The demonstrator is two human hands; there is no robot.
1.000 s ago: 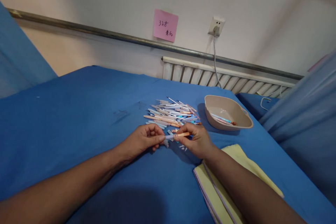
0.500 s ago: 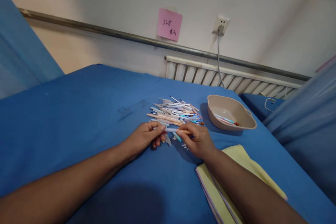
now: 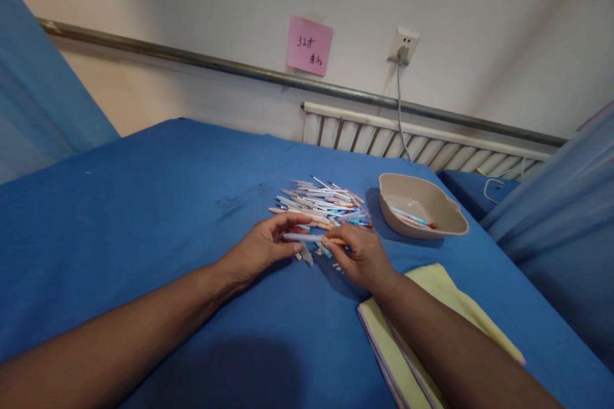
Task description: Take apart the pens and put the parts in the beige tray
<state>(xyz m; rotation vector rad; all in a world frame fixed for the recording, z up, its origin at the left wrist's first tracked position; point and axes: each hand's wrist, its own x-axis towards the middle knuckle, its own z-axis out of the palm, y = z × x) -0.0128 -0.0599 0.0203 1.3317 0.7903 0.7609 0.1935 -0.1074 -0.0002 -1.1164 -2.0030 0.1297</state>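
A heap of pastel pens (image 3: 320, 203) lies on the blue cloth-covered table (image 3: 153, 223). My right hand (image 3: 361, 257) pinches a pale blue and orange pen (image 3: 307, 238) by its orange end, holding it level just in front of the heap. My left hand (image 3: 261, 245) sits at the pen's other end with thumb and fingers parted around the tip, loosely touching it. A few small loose pen parts (image 3: 307, 258) lie on the cloth under my hands.
A beige dish (image 3: 448, 225) with a few pens in it stands right of the heap. A yellow cloth (image 3: 434, 294) lies under my right forearm. A radiator (image 3: 412, 140), a wall socket with a cable and a pink note are behind. Blue fabric hangs at the right.
The pen has been joined into one long piece and raised slightly. My left hand's fingers have loosened from a pinch to a parted hold at its tip.
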